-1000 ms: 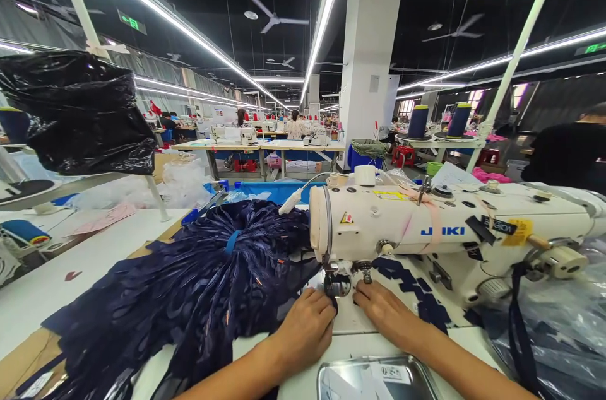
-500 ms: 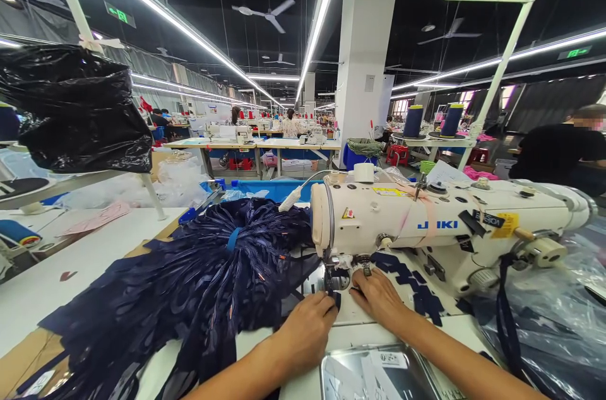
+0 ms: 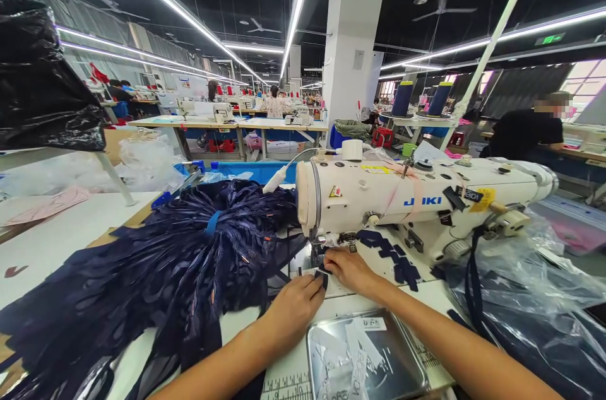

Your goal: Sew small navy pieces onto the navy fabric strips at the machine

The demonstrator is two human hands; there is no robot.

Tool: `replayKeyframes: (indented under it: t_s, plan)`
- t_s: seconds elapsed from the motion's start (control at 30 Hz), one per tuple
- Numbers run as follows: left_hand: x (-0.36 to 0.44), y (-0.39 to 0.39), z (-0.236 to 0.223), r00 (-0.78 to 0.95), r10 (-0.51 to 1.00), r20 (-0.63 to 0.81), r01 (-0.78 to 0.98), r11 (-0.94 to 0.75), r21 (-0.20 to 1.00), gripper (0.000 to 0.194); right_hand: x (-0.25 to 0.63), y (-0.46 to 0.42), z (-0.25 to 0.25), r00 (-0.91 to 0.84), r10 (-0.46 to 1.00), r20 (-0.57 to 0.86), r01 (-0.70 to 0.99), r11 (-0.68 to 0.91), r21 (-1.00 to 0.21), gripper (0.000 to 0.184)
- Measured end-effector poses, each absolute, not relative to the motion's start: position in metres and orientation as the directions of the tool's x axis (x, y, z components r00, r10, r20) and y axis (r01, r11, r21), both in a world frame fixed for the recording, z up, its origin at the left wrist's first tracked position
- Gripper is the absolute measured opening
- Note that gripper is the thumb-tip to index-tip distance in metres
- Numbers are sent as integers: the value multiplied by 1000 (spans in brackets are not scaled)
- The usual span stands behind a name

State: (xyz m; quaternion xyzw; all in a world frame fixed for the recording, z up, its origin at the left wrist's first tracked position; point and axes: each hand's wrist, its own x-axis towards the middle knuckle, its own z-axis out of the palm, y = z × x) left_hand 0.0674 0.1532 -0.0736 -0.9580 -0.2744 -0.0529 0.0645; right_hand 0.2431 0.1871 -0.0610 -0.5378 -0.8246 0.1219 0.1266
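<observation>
A white JUKI sewing machine (image 3: 407,201) stands in front of me. My left hand (image 3: 296,305) lies on the machine bed with its fingers curled, pinching a small dark navy fabric piece (image 3: 322,278) just in front of the needle. My right hand (image 3: 348,269) rests beside it under the machine head, fingers pressed down on the same piece. A big bundle of dark navy patterned fabric (image 3: 180,267), tied with a blue band, lies to the left of the machine and touches my left forearm.
A shallow metal tray (image 3: 364,356) with white labels sits at the table's near edge. Navy cut pieces (image 3: 392,255) lie under the machine arm. Clear plastic (image 3: 530,286) covers the right side. A black bag (image 3: 42,84) hangs at left. A person in black (image 3: 525,129) sits at right.
The view has tilted down and shifted, so the machine sits higher and further left. Both hands have drawn closer together at the needle, the right hand moving left.
</observation>
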Motion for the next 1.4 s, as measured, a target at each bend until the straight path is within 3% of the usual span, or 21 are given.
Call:
replayKeyframes:
  t_s: [0.27,0.47,0.63,0.77,0.87,0.97,1.4]
  plan:
    - [70,150,-63,825,558,87,564,-821,-87,28,245,198,-72,-388,920,59,734,347,-584,12]
    - [72,154,-62,820,569,57,571,-820,-31,28,245,198,-76,-377,920,112,723,367,-586,11]
    - [71,156,-67,815,577,54,577,-817,3,36,248,188,-82,-474,820,320,684,572,-453,14]
    - [63,155,-67,828,539,154,531,-842,92,43,255,176,-90,-643,598,478,612,777,-150,18]
    - [59,155,-67,819,520,244,485,-854,191,38,260,172,-91,-728,495,474,583,811,48,23]
    - [61,156,-68,797,541,270,502,-841,202,33,265,178,-89,-769,460,444,551,829,94,23]
    - [85,168,-85,713,650,264,680,-733,-32,24,273,206,-91,-805,448,390,550,809,205,34]
